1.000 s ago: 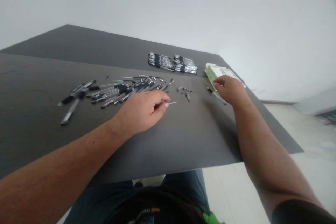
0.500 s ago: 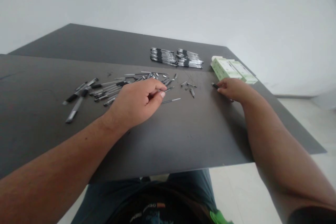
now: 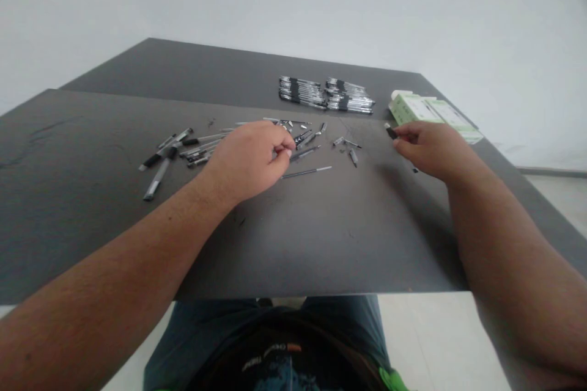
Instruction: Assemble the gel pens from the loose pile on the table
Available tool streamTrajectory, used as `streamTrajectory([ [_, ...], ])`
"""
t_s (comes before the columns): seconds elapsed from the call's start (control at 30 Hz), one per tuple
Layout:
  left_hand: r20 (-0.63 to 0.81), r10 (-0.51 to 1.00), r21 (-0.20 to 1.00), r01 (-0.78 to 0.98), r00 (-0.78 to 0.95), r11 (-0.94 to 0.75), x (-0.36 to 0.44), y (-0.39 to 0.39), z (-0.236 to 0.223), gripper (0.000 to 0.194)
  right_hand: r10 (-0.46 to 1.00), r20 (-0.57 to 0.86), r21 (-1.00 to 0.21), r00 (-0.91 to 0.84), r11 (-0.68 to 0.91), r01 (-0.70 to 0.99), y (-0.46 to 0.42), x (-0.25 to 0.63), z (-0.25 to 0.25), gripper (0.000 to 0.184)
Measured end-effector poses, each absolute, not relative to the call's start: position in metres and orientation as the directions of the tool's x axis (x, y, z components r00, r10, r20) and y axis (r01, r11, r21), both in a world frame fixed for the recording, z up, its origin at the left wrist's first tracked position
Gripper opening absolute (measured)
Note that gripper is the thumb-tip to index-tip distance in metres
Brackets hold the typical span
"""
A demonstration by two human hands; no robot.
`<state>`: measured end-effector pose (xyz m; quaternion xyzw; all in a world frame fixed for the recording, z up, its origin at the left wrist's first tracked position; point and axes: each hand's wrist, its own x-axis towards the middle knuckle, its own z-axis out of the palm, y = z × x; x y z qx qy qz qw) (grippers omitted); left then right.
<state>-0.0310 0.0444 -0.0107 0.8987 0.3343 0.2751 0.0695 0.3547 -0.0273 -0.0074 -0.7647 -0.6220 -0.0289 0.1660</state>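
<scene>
My left hand [image 3: 257, 156] reaches over the right part of a loose heap of pen parts [image 3: 204, 149], thumb and index finger pinched together. Whatever is between those fingertips is too small to make out. A dark pen refill with a pale end [image 3: 307, 172] lies just to the right of its fingers. Off to the right, my right hand [image 3: 424, 145] is closed around a pen barrel with a black grip [image 3: 391, 131]. Only the grip end pokes out past the fingertips. Below that hand shows a small dark piece [image 3: 415, 170]; whether it belongs to the barrel I cannot tell.
Sorted pens with black grips lie in rows [image 3: 302, 95] at the back. Green and white boxes [image 3: 415, 109] stand at the back right. Small pen tips [image 3: 353, 157] lie between my hands. Two loose barrels [image 3: 158, 177] rest at the left on the dark table [image 3: 293, 244].
My view has shifted, so the table's things appear farther right. The barrel's protruding end in my right hand now points more upward. My left hand stays pinched at the heap.
</scene>
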Motion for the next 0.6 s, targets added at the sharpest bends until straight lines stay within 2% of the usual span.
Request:
streamTrajectory([
  [0.07, 0.414, 0.558, 0.213, 0.519, 0.719, -0.828, -0.025, 0.041, -0.019, 0.027, 0.943, 0.268, -0.234, 0.196, -0.133, 0.963, -0.029, 0.35, -0.006, 0.025],
  [0.13, 0.381, 0.519, 0.171, 0.493, 0.765, -0.853, -0.021, 0.038, -0.026, 0.029, 0.945, 0.279, -0.24, 0.172, -0.105, 0.965, -0.028, 0.347, -0.005, 0.023],
  [0.27, 0.317, 0.53, 0.128, 0.518, 0.787, -0.846, -0.026, 0.04, -0.027, 0.029, 0.946, 0.259, -0.236, 0.193, -0.132, 0.963, -0.028, 0.343, -0.001, 0.023],
  [0.47, 0.185, 0.567, -0.016, 0.579, 0.803, -0.815, -0.04, 0.044, -0.009, 0.025, 0.962, 0.155, -0.207, 0.227, -0.193, 0.959, -0.029, 0.336, 0.004, 0.029],
  [0.6, 0.158, 0.559, -0.067, 0.574, 0.814, -0.816, -0.04, 0.042, -0.01, 0.022, 0.962, 0.147, -0.215, 0.23, -0.196, 0.957, -0.03, 0.336, 0.003, 0.029],
])
